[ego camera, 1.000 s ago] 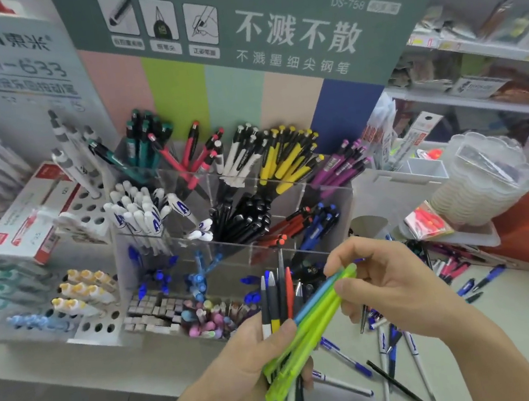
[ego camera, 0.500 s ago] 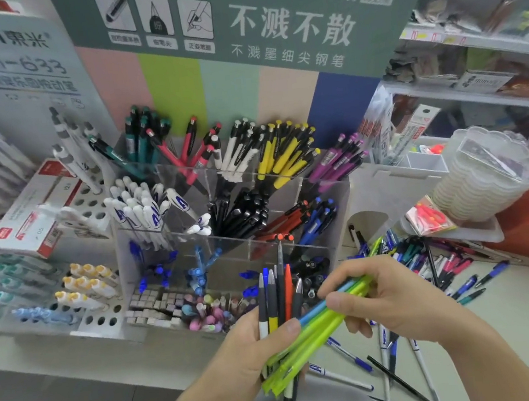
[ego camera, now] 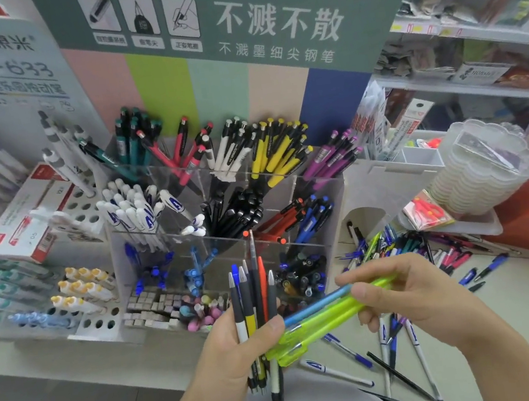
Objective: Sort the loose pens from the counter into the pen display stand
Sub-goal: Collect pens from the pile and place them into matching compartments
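Pens fill both my hands: my left hand (ego camera: 240,351) clutches an upright bunch (ego camera: 252,304) and the low ends of the green pens (ego camera: 323,322), whose far ends my right hand (ego camera: 412,295) pinches. I judge I'm mid-gathering, so next comes dropping them into a stand (ego camera: 224,205) compartment. More loose pens (ego camera: 401,346) litter the counter (ego camera: 516,310), and a tub (ego camera: 480,169) crowds the right.
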A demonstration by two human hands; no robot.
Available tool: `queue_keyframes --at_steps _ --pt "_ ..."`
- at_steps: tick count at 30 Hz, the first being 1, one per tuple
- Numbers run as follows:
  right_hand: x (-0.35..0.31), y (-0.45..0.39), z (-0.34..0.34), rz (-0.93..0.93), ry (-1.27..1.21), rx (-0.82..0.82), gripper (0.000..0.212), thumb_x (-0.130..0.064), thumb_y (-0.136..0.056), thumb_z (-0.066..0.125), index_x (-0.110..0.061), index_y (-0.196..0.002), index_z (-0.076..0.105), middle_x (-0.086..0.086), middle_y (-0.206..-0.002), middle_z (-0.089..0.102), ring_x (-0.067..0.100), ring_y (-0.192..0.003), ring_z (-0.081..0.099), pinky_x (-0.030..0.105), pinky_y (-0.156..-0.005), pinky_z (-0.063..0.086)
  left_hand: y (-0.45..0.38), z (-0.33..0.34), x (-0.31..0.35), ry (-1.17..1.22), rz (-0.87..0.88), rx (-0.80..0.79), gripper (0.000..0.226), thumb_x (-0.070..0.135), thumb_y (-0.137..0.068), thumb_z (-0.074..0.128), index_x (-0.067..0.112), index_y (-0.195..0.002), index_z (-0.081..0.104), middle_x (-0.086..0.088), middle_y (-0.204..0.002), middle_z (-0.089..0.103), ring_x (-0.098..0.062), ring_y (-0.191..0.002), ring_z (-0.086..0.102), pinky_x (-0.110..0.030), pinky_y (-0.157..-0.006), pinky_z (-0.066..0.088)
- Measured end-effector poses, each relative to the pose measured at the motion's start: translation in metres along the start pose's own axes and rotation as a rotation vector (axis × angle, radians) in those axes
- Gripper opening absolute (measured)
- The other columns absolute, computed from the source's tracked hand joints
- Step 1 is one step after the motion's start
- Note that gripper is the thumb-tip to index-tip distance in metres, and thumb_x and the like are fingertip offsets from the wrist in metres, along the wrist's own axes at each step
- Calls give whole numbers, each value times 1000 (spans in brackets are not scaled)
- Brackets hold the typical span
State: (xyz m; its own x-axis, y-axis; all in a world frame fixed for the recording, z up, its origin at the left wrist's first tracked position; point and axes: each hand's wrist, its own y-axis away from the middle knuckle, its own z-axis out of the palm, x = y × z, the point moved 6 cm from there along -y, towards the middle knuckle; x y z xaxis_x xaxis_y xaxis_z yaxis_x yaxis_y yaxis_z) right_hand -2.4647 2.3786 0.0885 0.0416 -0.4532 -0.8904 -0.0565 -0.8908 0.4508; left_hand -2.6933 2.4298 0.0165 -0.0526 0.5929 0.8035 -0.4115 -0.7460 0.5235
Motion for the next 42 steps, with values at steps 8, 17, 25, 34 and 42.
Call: queue_keyframes --at_steps 8,17,25,34,42 --pt "11 9 2 61 103 -104 30 -27 -87 70 -30 -116 77 11 -64 62 22 -55 49 29 -58 42 11 -1 11 -213 45 85 50 49 -60 87 20 -96 71 4 -82 75 -12 -83 71 -34 -80 54" --pt "34 -1 20 141 -37 -242 28 -14 -91 67 4 -111 75 11 -67 64 17 -57 57 21 -61 49 24 -13 31 -150 157 184 28 35 -66 89 28 -89 75 -5 -84 76 -16 -75 73 -31 -69 56" --pt "75 10 35 245 273 -527 21 -23 -96 71 -14 -113 79 6 -78 73 19 -65 53 28 -63 46 26 -41 29 -100 195 310 20 38 -73 73 20 -82 73 -16 -73 71 -28 -68 67 -59 -83 54" --pt "70 2 47 249 575 -579 22 -30 -100 46 -15 -92 60 6 -76 47 18 -64 38 36 -65 35 27 -61 39 9 291 399 16 23 -85 67 7 -89 68 -10 -69 70 -23 -61 66 -49 -77 52" --pt "38 -25 111 -74 48 -392 42 -45 -104 36 -24 -73 55 7 -65 31 20 -56 27 27 -56 27 35 -89 40 107 305 532 23 20 -88 67 3 -103 62 -9 -76 72 -21 -60 67 -37 -62 59"
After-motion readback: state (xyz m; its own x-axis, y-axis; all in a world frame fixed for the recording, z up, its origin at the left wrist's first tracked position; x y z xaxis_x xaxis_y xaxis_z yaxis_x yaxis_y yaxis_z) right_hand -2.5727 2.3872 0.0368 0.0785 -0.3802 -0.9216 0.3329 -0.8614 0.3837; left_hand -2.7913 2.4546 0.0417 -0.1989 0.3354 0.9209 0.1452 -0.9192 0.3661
